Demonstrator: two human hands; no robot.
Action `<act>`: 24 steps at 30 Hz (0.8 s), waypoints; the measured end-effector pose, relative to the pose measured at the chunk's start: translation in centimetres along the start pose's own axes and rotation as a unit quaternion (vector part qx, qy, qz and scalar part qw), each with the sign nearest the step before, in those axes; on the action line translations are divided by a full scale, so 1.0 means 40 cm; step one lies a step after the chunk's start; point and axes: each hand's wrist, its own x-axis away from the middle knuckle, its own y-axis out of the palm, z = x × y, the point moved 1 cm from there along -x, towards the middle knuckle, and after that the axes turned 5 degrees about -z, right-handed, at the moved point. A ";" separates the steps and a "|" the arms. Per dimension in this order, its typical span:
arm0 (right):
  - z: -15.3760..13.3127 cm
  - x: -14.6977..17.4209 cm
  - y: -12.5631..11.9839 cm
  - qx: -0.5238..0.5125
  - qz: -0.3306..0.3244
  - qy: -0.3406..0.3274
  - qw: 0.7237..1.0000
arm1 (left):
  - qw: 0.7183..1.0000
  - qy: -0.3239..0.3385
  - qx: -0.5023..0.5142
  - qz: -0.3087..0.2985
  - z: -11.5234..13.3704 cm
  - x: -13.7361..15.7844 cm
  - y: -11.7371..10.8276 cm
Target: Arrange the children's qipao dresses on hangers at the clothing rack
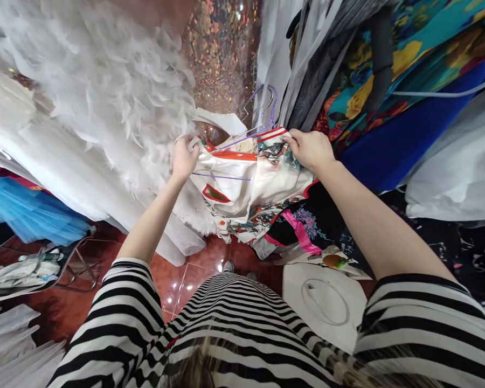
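Observation:
A white garment with red trim and a dark, colourful print (242, 188) hangs stretched between my two hands in the middle of the view. My left hand (185, 156) pinches its upper left edge. At the upper right, near a red-striped band, my right hand (312, 150) grips the cloth with closed fingers. Thin purple wire hangers (273, 102) rise above the garment, and part of one lies across its white inner side. Just behind is a white curved piece (220, 119), perhaps another hanger. The cloth partly hides the fingertips of both hands.
White feathered clothing (145, 102) crowds the left, with blue tulle (28, 205) lower down. A sequined garment (222, 54) hangs ahead; blue cloth (375, 145) and floral clothes hang right. A white stool (325, 302) stands below, a metal-framed chair (78, 264) left, on red tiles (189, 275).

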 end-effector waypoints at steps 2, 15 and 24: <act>-0.001 0.007 -0.007 -0.008 0.008 0.001 1.000 | 0.997 0.049 -0.052 -0.012 0.036 0.012 0.020; -0.017 0.018 -0.054 -0.003 -0.008 0.028 1.000 | 0.940 0.043 -0.271 -0.200 0.044 0.007 -0.080; -0.031 0.020 -0.062 0.012 -0.018 0.022 1.000 | 0.927 0.044 -0.339 -0.156 0.035 -0.016 -0.098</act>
